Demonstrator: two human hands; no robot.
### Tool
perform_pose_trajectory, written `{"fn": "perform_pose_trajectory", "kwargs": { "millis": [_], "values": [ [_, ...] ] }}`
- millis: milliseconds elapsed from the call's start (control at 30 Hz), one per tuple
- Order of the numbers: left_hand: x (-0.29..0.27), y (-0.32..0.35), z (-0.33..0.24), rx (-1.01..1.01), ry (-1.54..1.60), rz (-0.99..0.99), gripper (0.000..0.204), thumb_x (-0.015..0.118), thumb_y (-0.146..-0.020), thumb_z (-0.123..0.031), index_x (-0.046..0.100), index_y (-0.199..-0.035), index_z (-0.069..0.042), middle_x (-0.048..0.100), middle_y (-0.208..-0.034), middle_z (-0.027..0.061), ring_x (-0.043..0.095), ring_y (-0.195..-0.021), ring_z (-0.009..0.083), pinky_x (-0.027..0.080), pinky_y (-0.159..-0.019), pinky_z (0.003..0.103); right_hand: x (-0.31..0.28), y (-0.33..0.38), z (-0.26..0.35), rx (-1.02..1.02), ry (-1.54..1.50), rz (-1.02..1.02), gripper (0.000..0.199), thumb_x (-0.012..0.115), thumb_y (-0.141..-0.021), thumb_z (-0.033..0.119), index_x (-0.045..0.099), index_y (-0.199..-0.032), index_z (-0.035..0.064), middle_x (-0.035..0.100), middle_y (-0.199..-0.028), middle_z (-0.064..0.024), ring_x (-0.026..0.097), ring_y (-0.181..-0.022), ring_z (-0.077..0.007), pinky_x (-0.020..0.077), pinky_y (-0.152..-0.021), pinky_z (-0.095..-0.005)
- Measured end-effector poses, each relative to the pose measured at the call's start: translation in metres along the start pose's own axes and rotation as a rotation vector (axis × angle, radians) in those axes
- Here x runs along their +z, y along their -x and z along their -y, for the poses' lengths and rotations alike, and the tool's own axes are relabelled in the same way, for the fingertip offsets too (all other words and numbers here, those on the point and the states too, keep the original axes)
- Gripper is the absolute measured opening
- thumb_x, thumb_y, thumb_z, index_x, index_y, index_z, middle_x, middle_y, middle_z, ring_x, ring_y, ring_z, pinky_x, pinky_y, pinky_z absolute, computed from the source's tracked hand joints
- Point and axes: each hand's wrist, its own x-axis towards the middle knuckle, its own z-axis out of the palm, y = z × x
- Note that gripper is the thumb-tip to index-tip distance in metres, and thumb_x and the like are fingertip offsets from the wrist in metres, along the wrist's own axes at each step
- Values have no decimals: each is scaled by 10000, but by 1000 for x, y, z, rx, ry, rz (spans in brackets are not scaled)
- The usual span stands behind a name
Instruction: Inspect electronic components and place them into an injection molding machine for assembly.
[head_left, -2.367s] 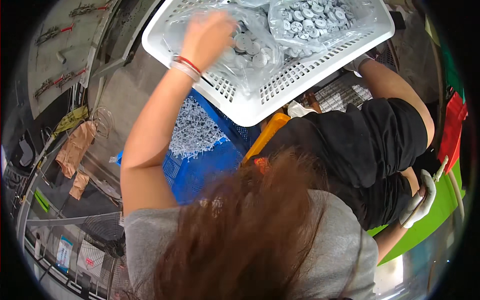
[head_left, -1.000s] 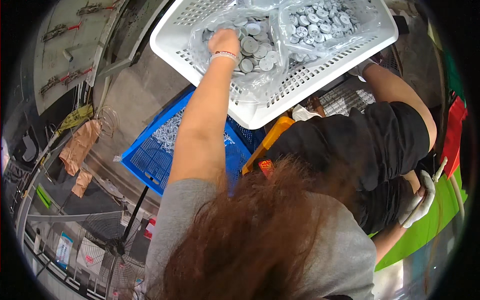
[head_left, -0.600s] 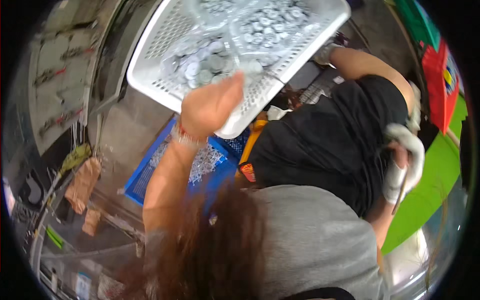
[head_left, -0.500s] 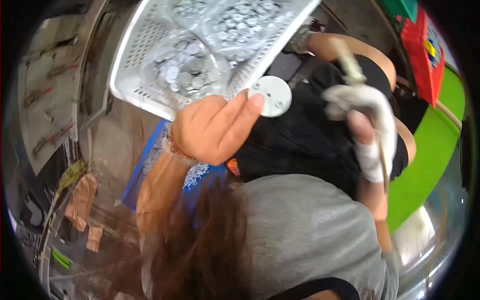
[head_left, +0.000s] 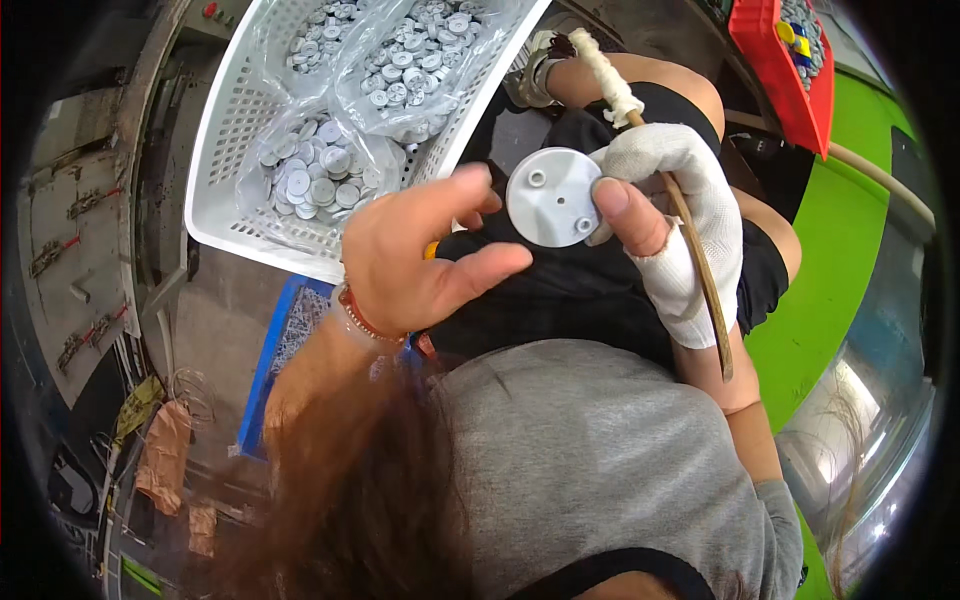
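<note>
A round, pale grey plastic disc (head_left: 551, 212) with a small centre hole and two raised rings is pinched at its right edge by my right hand (head_left: 685, 215). That hand wears a white knit glove with the thumb bare. A thin wooden stick (head_left: 708, 285), its far end wrapped in whitish cloth, also lies in the right hand, between the fingers and palm. Just left of the disc, my left hand (head_left: 415, 255) is open and empty, thumb and fingers spread apart. It wears a reddish beaded bracelet.
A white perforated basket (head_left: 222, 190) at the far left holds clear bags of small grey discs (head_left: 318, 185). Below it sits a blue tray (head_left: 262, 380) of small pale pieces. A red bin (head_left: 812, 110) stands far right beside a green surface (head_left: 840, 300). My lap lies beneath my hands.
The disc has passed from my left hand to my right hand, which moved left toward it. My left hand has let go and opened. The basket appears further left as the view shifted.
</note>
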Motion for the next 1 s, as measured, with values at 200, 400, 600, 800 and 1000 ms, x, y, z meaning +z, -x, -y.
{"fn": "perform_pose_trajectory", "kwargs": {
  "millis": [200,400,600,800,1000],
  "values": [
    [15,0,-17,-687,1164,-278,270,578,-887,-107,515,-1099,48,619,-878,81,574,-680,93,470,-586,208,2,1,-6,-29,46,-24,185,676,-811,72,562,-947,18,576,-804,-25,530,-680,-69,425,-608,-194],
    [8,-8,-29,-800,1207,-415,169,561,-890,-71,550,-997,60,628,-793,78,576,-607,91,469,-544,206,-10,3,-12,-149,70,-44,611,320,-935,520,553,-1053,-32,564,-846,-80,524,-695,-119,416,-634,-236],
    [-1,-10,-30,-772,1050,-482,148,581,-872,-53,558,-957,65,636,-780,96,583,-595,89,475,-538,207,-44,20,-2,-524,151,217,438,456,-883,413,553,-925,-12,484,-712,-116,470,-590,-219,388,-515,-329],
    [3,-13,-32,-770,1064,-499,142,584,-868,-48,560,-950,64,639,-788,100,587,-605,88,478,-546,206,-26,29,4,-463,283,183,279,450,-906,209,624,-903,-10,604,-850,-151,580,-731,-291,466,-684,-369],
    [5,-16,-33,-745,1011,-504,141,594,-859,-39,567,-953,62,630,-773,82,584,-609,83,480,-554,202,-27,25,12,-417,286,291,308,449,-912,242,651,-879,12,609,-803,-133,594,-692,-289,481,-653,-363]
  ]
}}
